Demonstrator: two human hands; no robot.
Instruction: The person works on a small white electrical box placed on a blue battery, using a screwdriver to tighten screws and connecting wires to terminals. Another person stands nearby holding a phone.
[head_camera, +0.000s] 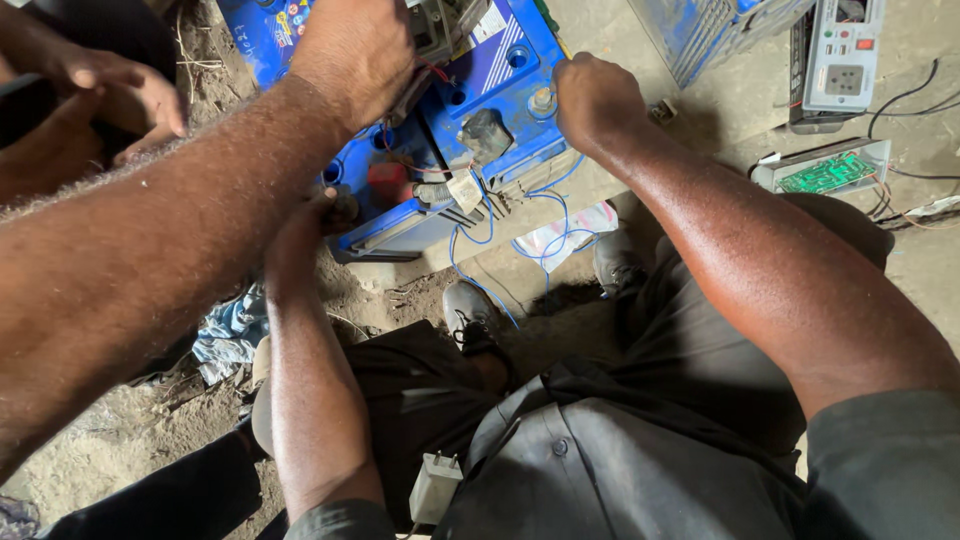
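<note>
On the near edge of a concrete slab (640, 150), pressing in from both sides on a blue car battery (500, 60) with its long axis lying roughly left to right across the view, its left end a little nearer the body. Clenches the right hand (595, 100) into a tight fist at the battery's right end, knuckles up, just beside the terminal post (543, 100), which lies to the left of the fingers; cannot tell whether anything sits inside the fist. Reaches the left hand (310, 225) up to the battery's near left corner, close by a red cap (388, 180); fingers hidden under another arm, so cannot tell whether spread or curled. Shares the battery top with a co-worker's hand (355, 50), stretched in from the left over the casing. Of the two own hands, the right clearly nearer the post. Trailing off the battery's near edge toward the ground, loose blue wires (480, 235), above two grey shoes (470, 310). At the slab's right edge, well apart from both hands, a green circuit board (825, 172) in a white tray and a white socket unit (845, 60). On the lap, a white plug (435, 485).
</note>
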